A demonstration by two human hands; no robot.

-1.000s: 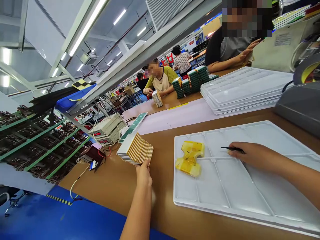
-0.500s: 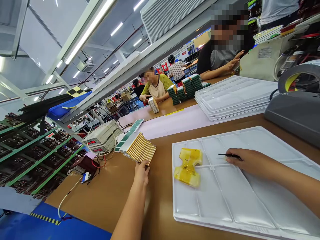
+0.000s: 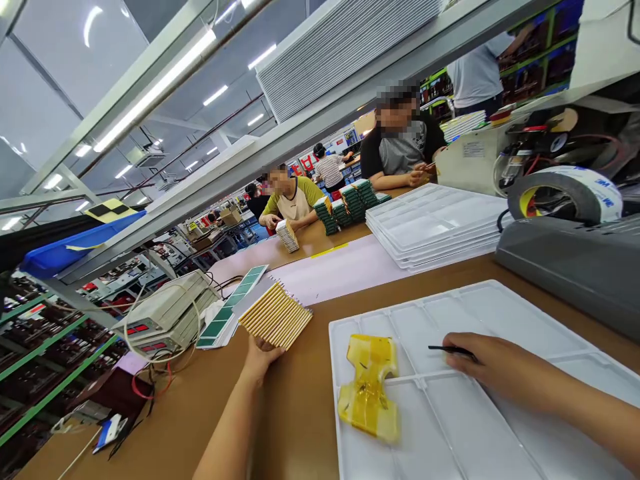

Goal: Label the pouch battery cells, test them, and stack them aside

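My left hand is closed on the lower edge of a stack of thin pieces with yellow edges, tilted above the brown table. Just behind the stack lie green-and-white sheets. Over a white compartment tray, my right hand pinches thin black tweezers, their tip pointing left. A yellow taped block, narrow in the middle, sits at the tray's left side, apart from the tweezers.
Stacked white trays stand behind. A grey machine with a tape roll is at right. Instrument boxes with cables are at left. Green bundles stand near two seated people across the table. A metal beam crosses overhead.
The view has shifted, so the tray and my right hand appear lower. My left hand and the stack have turned, showing more of the yellow edges. More green-and-white sheet shows behind them.
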